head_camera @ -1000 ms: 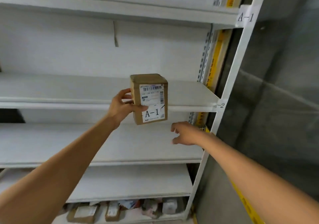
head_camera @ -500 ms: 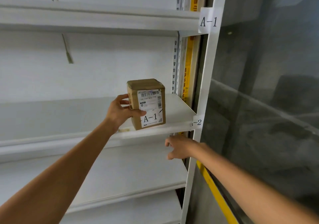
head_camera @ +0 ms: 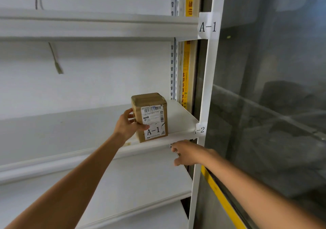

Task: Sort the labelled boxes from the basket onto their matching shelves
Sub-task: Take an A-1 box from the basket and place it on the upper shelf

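A small brown cardboard box (head_camera: 150, 101) with a barcode sticker and an "A-1" label is upright in my left hand (head_camera: 127, 125), which grips its left side. The box hovers at the front edge of the shelf tagged "A-2" (head_camera: 200, 130). The shelf tagged "A-1" (head_camera: 207, 26) runs above it, well over the box. My right hand (head_camera: 187, 153) is lower, under the A-2 shelf edge by the white upright post, fingers loosely spread and holding nothing. The basket is out of view.
White metal shelving (head_camera: 70, 131) fills the left, with two more shelves below. The white post (head_camera: 208, 87) bounds the rack on the right. Beyond it is a dark glass panel (head_camera: 273, 105) with a yellow strip (head_camera: 222, 198) along its lower edge.
The view has tilted up and to the right, so the bottom shelf's boxes have dropped out of sight. The box sits higher relative to the A-2 shelf. My right hand stays beneath that shelf.
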### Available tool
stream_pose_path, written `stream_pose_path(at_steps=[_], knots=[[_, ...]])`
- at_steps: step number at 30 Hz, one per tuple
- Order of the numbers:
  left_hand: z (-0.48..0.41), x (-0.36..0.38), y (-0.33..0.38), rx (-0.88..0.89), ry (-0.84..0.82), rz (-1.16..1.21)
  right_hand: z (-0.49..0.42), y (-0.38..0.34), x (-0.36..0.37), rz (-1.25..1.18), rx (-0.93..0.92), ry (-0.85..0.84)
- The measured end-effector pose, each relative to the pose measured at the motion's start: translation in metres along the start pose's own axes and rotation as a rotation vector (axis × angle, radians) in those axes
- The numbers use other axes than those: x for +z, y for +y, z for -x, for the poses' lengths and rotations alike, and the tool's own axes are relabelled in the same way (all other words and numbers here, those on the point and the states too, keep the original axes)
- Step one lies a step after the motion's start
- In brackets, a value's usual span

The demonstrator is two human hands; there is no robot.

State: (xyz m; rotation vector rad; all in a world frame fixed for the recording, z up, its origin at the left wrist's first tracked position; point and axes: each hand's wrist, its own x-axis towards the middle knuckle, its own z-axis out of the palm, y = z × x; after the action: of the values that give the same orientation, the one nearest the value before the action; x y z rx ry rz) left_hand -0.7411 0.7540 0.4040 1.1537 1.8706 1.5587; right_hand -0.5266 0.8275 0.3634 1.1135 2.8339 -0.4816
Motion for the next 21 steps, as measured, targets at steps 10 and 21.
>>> stream_pose_path(at_steps=[10, 21], knots=[[-0.003, 0.019, -0.009, 0.046, 0.055, -0.14, -0.007, 0.01, 0.003, 0.007, 0.048, 0.034], [-0.019, 0.075, 0.005, 0.072, 0.022, -0.255, 0.013, 0.028, -0.003, -0.002, 0.089, 0.037]])
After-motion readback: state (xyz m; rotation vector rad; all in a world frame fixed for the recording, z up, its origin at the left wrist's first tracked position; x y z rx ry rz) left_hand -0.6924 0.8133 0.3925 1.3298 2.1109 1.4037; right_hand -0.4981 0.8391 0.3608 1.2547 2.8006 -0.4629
